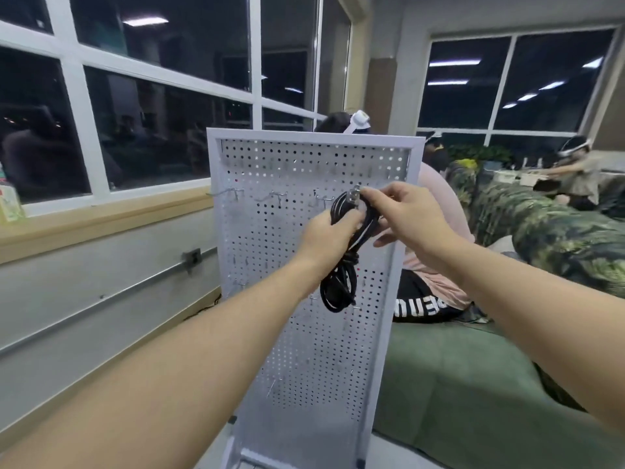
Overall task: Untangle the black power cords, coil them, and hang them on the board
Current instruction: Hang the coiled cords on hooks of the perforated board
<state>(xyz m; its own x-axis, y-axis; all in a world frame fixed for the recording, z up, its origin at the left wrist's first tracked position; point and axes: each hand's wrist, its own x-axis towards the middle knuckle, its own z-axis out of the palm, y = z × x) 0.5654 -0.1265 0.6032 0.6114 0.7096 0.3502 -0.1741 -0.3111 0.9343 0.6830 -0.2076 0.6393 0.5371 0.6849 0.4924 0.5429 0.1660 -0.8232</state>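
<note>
While both arms reach forward, left hand [329, 231] gripping the coiled black power cord [341, 265] at its middle, right hand [402, 214] pinching the coil's top loop, white pegboard [304, 350] just behind both hands, hooks [274, 197] beside the fingers.

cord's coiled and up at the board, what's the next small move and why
Probably slip the coil's top loop over the hook beside the right hand. The cord is already bundled, the left hand grips its middle, the right hand pinches its top loop level with the hook row on the board, and it does not look hung yet.
</note>
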